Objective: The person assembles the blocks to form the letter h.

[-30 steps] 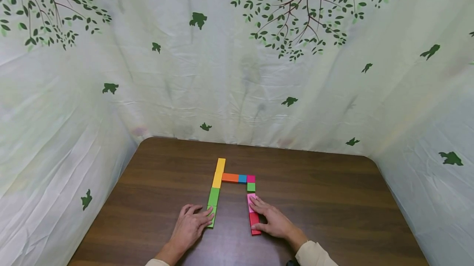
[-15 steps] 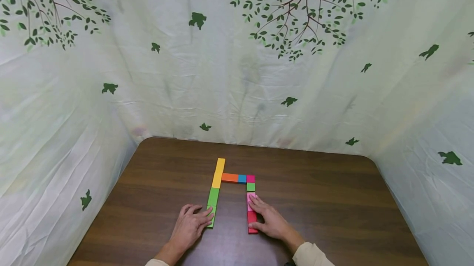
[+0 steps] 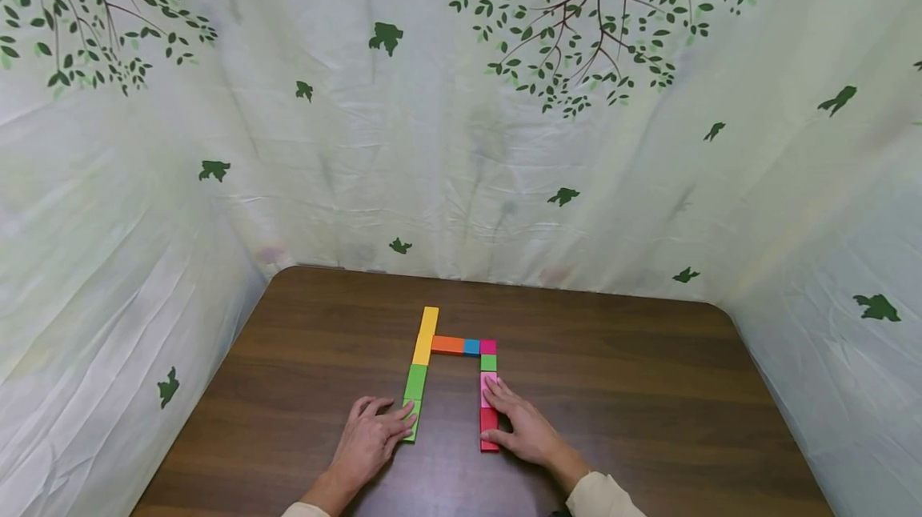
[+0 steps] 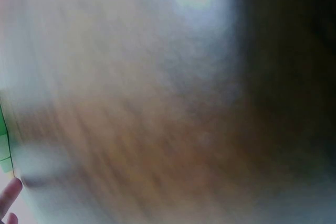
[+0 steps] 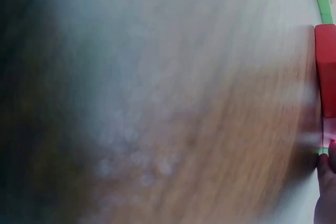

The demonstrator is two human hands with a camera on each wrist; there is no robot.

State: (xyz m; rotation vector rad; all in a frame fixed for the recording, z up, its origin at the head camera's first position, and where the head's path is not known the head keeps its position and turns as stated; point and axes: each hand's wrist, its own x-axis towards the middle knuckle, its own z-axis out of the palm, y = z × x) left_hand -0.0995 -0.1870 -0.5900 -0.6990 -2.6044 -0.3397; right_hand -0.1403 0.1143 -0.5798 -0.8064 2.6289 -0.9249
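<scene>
Flat coloured blocks lie in an angular outline on the table. In the head view my left hand (image 3: 369,438) rests its fingertips on the nearest green block (image 3: 412,429) of the left row. Another green block (image 3: 415,382) and yellow blocks (image 3: 426,334) continue that row away from me. Across the gap, my right hand (image 3: 529,430) has its fingertips on the pink block (image 3: 487,393) and its thumb on the red block (image 3: 489,421). A small green block (image 3: 489,362) touches the pink block's far end. The right wrist view shows the red block's side (image 5: 326,82) close up.
An orange block (image 3: 448,345), a blue block (image 3: 471,347) and a magenta block (image 3: 488,346) form the crosspiece between the rows. Beneath everything is the brown wooden table (image 3: 612,373). White curtains with a leaf print (image 3: 461,141) hang behind the table and at both sides.
My right hand has pushed the pink and red blocks slightly away from me and straightened them, closing the gap to the small green block. The left hand stays in place.
</scene>
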